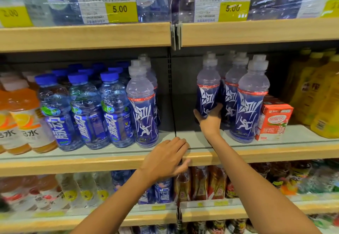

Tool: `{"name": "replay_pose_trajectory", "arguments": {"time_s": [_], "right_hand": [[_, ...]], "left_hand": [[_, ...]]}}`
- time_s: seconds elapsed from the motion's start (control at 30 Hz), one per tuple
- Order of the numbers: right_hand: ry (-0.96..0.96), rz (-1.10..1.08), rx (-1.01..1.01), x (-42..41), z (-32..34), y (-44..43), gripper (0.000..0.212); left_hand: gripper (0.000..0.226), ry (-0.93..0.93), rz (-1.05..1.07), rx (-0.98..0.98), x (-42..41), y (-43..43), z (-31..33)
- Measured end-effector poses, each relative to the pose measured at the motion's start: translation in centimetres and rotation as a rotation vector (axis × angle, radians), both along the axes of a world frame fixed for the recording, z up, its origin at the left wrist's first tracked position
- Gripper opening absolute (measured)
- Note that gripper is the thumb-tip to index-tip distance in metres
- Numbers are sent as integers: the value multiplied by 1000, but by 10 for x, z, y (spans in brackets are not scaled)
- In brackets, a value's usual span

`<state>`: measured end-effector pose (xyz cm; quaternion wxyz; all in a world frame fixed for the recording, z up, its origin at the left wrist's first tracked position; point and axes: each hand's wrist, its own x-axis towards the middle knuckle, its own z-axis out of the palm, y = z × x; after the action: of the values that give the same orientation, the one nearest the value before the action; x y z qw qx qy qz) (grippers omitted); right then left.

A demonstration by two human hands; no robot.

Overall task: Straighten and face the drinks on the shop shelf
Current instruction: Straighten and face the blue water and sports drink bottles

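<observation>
- Head view, left end of the shelf (pixel 73 165): we see the blue-capped bottles (pixel 86 112) lined at the front edge, labels out; that part looks done.
- Left hand (pixel 165 158) lies on the front edge, fingers straight, holding nothing.
- Right hand (pixel 211 118) curls round 1 purple bottle (pixel 208 90), set back from the edge; we judge it and the gap beside it are still to face.

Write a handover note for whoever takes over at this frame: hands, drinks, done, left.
Right hand grips the lower part of a purple-label bottle, set back on the middle shelf.
Left hand rests on the shelf's front edge, holding nothing.
Done: front bottle beside the red carton faces out at the edge.
Left: probably pull the held bottle forward into the gap, label out; check other rows.
</observation>
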<state>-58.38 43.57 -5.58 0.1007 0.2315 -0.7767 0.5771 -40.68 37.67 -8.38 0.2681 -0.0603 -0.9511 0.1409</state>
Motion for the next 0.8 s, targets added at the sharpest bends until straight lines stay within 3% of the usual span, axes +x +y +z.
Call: {"name": "replay_pose_trajectory", "arguments": {"time_s": [0.1,0.2,0.3,0.4,0.6,0.67,0.8], "right_hand": [[-5,46,29,-1,6,5,84],[57,21,29,3,11,18,72],[3,57,-6,16,14,36,57],[-10,148,-48,37,16,55,52],[8,338,-24,90,19,85,48],[24,401,13,105,18,90,49],[42,460,9,128,14,91,54]], "left_hand": [[42,-45,18,15,1,2,4],[45,-67,41,157,4,6,9],[46,83,98,536,5,13,20],[29,298,49,1003,-2,21,51],[54,283,-72,1654,-22,42,119],[56,296,-71,1734,-22,51,125],[28,459,-107,1748,-18,62,127]]}}
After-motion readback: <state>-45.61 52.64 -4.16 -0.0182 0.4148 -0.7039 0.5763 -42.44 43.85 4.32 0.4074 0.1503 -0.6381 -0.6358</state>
